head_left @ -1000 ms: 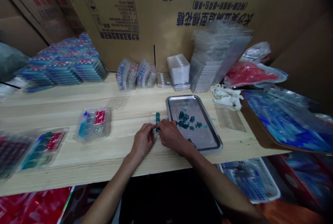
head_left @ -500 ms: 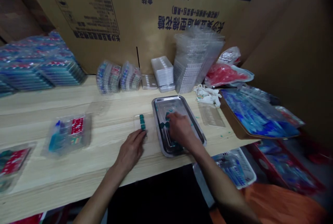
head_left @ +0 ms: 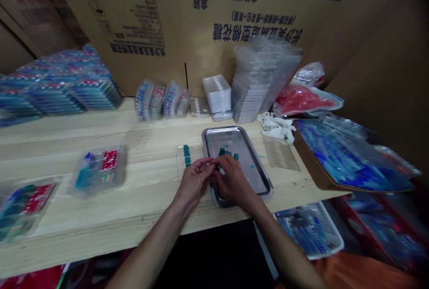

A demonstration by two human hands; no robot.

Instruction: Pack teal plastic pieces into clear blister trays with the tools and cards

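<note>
Three dark-green blocky pieces rowed in clear plastic tray; others loose in grey metal tray. Left hand and right hand together, its left edge; grip contents unclear.

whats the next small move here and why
Probably shift the left hand and right hand toward the teal row in the clear tray: their fingers meet near the metal tray's left edge, though anything pinched is unclear.
</note>
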